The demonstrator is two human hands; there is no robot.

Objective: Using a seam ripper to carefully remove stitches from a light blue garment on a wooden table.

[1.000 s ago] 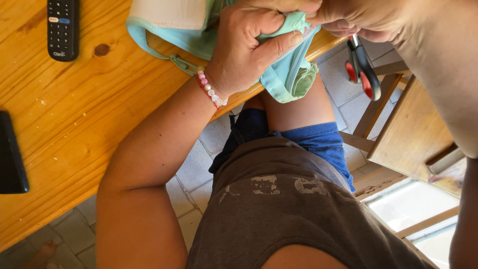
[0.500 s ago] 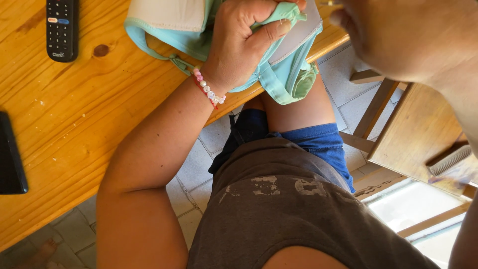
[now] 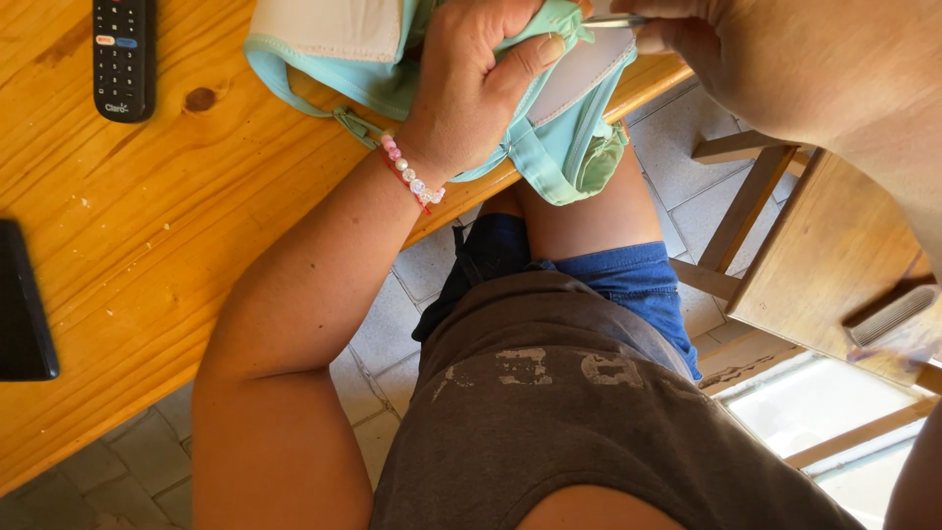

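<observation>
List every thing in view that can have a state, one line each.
Left hand: closed, gripping the turquoise garment.
Right hand: pinching a thin metal tool.
Turquoise garment: bunched, hanging over the edge of the wooden table.
Remote control: lying flat, buttons up.
Black device: flat, screen dark.
Beaded bracelet: worn on left wrist.

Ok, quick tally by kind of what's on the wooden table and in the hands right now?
Mint-green garment, gripped by the left hand: 1
Thin metal tool, in the right hand: 1
Black remote control: 1
Flat black device at the table edge: 1
Total: 4
</observation>
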